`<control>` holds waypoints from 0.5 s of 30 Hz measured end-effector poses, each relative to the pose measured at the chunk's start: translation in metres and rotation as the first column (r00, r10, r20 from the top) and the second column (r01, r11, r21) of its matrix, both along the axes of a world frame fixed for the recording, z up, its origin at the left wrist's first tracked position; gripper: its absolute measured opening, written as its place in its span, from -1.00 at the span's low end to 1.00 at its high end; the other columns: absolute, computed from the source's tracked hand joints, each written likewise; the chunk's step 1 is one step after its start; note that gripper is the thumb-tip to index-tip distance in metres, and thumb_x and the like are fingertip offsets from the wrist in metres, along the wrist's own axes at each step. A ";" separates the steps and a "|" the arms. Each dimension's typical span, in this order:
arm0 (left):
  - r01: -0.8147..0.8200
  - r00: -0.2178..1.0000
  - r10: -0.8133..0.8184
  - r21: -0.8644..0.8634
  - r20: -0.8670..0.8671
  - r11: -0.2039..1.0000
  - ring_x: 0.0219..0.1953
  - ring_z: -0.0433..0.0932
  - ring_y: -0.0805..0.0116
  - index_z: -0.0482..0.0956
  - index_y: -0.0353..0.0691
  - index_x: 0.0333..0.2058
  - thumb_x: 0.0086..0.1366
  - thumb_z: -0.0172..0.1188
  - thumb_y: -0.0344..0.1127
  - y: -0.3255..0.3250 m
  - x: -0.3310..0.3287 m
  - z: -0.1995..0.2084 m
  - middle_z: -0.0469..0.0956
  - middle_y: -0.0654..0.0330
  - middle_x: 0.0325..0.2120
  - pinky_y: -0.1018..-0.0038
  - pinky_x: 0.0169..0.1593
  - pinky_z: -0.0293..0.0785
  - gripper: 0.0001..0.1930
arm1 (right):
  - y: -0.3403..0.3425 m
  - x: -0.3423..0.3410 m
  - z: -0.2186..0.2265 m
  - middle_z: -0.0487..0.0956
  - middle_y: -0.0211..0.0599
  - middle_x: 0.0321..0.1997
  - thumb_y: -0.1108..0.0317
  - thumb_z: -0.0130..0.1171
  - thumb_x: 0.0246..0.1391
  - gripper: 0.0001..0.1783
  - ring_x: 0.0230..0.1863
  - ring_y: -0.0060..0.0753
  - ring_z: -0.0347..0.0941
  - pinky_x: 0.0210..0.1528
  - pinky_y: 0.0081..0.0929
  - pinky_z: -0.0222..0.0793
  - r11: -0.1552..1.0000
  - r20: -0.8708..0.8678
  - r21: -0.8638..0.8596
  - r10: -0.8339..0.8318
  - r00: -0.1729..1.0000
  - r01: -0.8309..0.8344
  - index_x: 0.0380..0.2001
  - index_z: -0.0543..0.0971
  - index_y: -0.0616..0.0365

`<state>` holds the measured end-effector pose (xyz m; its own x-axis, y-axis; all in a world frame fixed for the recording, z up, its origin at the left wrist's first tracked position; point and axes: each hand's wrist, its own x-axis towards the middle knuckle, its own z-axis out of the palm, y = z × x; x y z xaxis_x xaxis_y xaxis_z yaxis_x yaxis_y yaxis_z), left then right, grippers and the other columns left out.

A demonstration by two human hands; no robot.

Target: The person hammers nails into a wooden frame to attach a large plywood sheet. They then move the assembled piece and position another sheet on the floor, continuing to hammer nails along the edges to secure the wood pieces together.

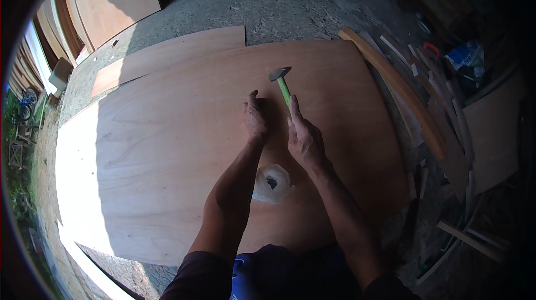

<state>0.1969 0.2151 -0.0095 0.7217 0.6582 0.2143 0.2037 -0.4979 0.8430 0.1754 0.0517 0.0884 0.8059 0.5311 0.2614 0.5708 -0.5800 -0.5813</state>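
A large plywood sheet lies flat in front of me. My right hand grips a hammer by its green handle, with the dark metal head raised over the board. To its left, my left hand is just above or on the plywood, fingers curled together. Anything pinched in them is too small to make out. Between my forearms sits an open clear plastic bag, its edges bunched around small dark pieces that look like nails.
Another plywood strip lies beyond the large sheet. Along the right edge are a long wooden beam and several scrap strips. Upright panels stand at the far left. Rough concrete floor stretches behind, and sunlight crosses the sheet's left end.
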 end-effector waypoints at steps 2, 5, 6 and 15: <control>0.019 1.000 -0.019 0.007 -0.014 1.000 -0.05 0.50 0.06 0.37 -0.17 0.13 0.20 0.19 -0.33 0.000 0.001 0.001 0.62 0.11 -0.19 0.21 0.04 0.44 -0.50 | 0.002 0.000 -0.004 0.57 0.19 -0.50 0.38 -0.01 0.25 -0.36 -0.43 0.21 0.56 -0.36 0.05 0.46 0.979 -0.135 -0.203 -0.024 0.991 -0.004 0.38 0.14 0.06; 0.008 1.000 -0.008 0.005 -0.022 1.000 -0.04 0.48 0.07 0.37 -0.19 0.13 0.21 0.16 -0.35 0.001 0.002 0.001 0.61 0.11 -0.19 0.22 0.04 0.43 -0.52 | 0.002 -0.004 -0.010 0.58 0.13 -0.49 0.39 0.02 0.24 -0.34 -0.43 0.19 0.56 -0.37 0.03 0.47 0.998 -0.047 -0.058 0.005 0.999 -0.007 0.39 0.13 0.04; 0.005 0.999 -0.005 -0.006 -0.042 1.000 -0.05 0.48 0.07 0.38 -0.19 0.13 0.21 0.16 -0.35 0.001 0.002 0.000 0.61 0.11 -0.19 0.22 0.04 0.43 -0.52 | 0.001 -0.006 -0.012 0.58 0.13 -0.48 0.39 0.02 0.24 -0.33 -0.43 0.19 0.56 -0.37 0.03 0.47 1.000 0.019 -0.010 -0.016 1.000 0.016 0.39 0.13 0.04; 0.016 0.999 -0.016 -0.009 -0.032 1.000 -0.06 0.54 0.06 0.39 -0.18 0.11 0.17 0.22 -0.30 0.002 0.002 -0.001 0.64 0.13 -0.20 0.21 0.03 0.45 -0.50 | -0.001 -0.005 -0.018 0.58 0.15 -0.36 0.45 0.03 0.23 -0.31 -0.37 0.15 0.57 -0.38 -0.06 0.47 0.998 -0.011 0.062 -0.027 1.000 0.028 0.40 0.13 -0.02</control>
<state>0.1993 0.2168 -0.0109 0.7385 0.6483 0.1852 0.2232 -0.4942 0.8402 0.1708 0.0504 0.0706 0.8228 0.4915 0.2853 0.5490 -0.5577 -0.6225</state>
